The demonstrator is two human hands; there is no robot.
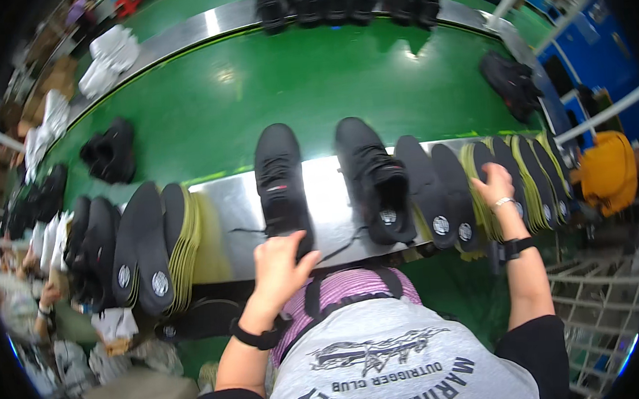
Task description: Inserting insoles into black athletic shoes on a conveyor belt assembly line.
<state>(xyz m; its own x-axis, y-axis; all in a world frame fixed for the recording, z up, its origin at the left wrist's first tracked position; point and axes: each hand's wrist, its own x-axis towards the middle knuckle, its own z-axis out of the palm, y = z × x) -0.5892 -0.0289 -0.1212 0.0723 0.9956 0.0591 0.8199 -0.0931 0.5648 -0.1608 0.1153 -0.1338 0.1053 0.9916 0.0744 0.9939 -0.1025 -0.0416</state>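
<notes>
Laced black shoe [279, 165] on the shiny counter [323, 199], toe pointing away, heel end directly at the left hand [283, 266] and partly covered by it. Left hand partly open, thumb apart from fingers; impossible to tell whether gripping. Just right of the laced black shoe, the second shoe [373, 178], set apart. Farther right of that same landmark, right hand [497, 188] at an insole stack [485, 215], thumb and fingers slightly parted, any hold unclear. Left of the landmark, another stack [183, 259]; well beyond it, dark footwear [306, 6].
</notes>
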